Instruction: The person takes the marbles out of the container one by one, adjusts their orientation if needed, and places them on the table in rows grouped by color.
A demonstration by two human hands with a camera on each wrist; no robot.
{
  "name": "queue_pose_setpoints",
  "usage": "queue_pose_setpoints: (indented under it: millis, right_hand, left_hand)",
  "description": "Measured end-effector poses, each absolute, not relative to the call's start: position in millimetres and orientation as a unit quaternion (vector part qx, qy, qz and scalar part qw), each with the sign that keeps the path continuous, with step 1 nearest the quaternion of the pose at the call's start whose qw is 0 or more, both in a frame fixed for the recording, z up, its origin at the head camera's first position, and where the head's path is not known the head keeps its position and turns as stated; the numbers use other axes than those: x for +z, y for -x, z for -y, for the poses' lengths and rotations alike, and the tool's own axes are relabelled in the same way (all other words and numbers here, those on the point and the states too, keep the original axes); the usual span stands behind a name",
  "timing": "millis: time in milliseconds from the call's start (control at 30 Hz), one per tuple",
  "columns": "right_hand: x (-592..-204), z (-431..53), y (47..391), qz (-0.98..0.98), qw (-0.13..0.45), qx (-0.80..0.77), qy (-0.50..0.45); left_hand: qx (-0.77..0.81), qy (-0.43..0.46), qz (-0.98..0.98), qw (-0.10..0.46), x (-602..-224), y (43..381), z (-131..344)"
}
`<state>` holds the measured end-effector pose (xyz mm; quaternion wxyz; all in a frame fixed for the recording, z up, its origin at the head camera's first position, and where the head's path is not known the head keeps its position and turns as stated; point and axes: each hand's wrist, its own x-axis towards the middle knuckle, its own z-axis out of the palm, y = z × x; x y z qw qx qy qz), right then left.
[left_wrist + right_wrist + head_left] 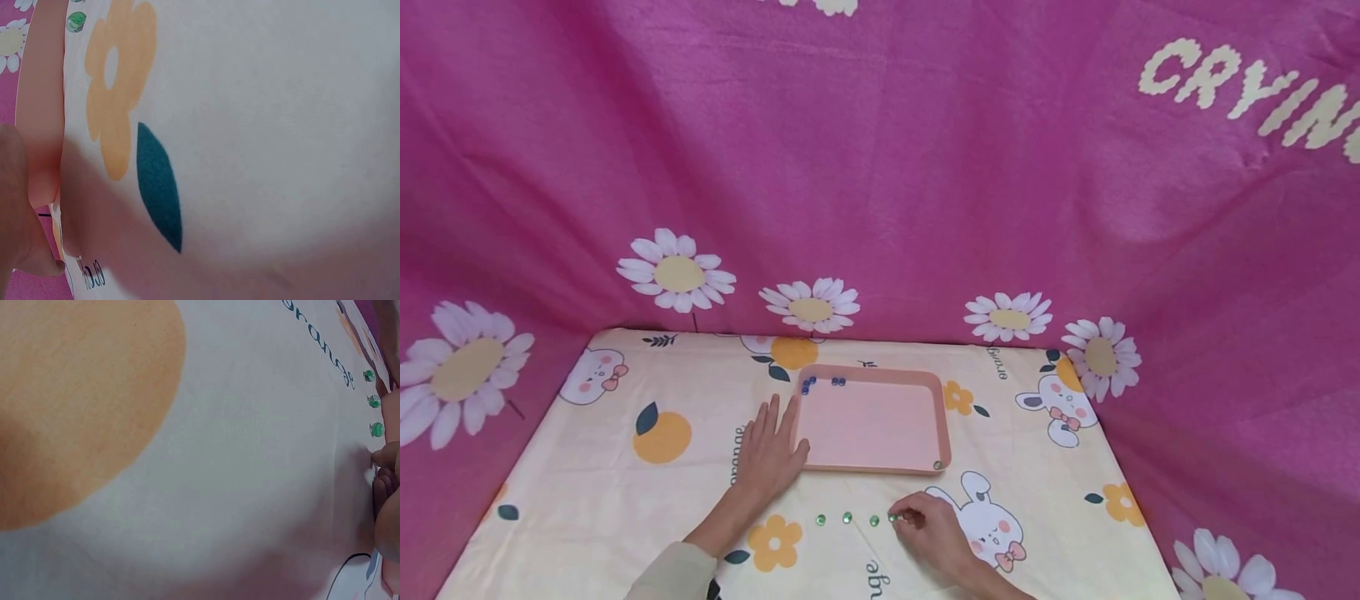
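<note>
A shallow pink tray (872, 468) lies on the patterned tablecloth in the head view. My left hand (769, 450) rests with spread fingers along its left side, thumb at the near left corner. Below the tray, three green marbles (847, 517) sit in a row on the cloth. At the right end of that row, my right hand (931, 533) pinches another green marble (892, 517) between thumb and fingertips, low over the cloth. In the right wrist view the curled fingers (386, 481) appear at the right edge and the pinched marble is hidden.
Several blue marbles (806, 390) lie in the tray's far left part, two of them side by side along the far wall. One green marble (937, 465) sits in its near right corner. A pink curtain (880, 208) with daisies hangs behind the table.
</note>
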<state>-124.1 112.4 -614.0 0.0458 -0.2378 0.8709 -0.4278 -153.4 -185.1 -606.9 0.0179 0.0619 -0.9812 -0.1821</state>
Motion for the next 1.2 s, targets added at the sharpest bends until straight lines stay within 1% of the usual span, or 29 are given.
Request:
queue_pose_setpoints:
  millis: [167, 600, 700, 833, 1000, 1067, 1133, 1200]
  right_hand:
    - [-615, -112, 125, -0.876, 0.039, -0.414, 0.244]
    - [-612, -114, 123, -0.885, 0.065, -0.390, 0.247]
    - [-610, -115, 123, -0.883, 0.047, -0.388, 0.261]
    - [-600, -116, 126, -0.885, -0.002, -0.383, 0.264]
    - [-583, -121, 144, -0.899, -0.078, -0.342, 0.261]
    - [-577, -124, 156, -0.906, -0.098, -0.312, 0.270]
    - [-572, -127, 167, -0.914, -0.097, -0.283, 0.274]
    - [-569, -130, 178, -0.928, -0.077, -0.250, 0.265]
  left_hand:
    - [-0.184, -0.061, 0.981, 0.019, -607, 154, 186]
    - [-0.181, -0.063, 0.981, 0.016, -608, 153, 185]
    - [-0.182, -0.063, 0.981, 0.018, -607, 153, 185]
    - [-0.183, -0.063, 0.981, 0.022, -607, 153, 184]
    - [-0.181, -0.061, 0.981, 0.027, -608, 153, 184]
    - [-0.181, -0.060, 0.981, 0.027, -608, 153, 184]
    - [-0.180, -0.060, 0.981, 0.027, -608, 153, 184]
    - [-0.179, -0.060, 0.982, 0.028, -608, 153, 184]
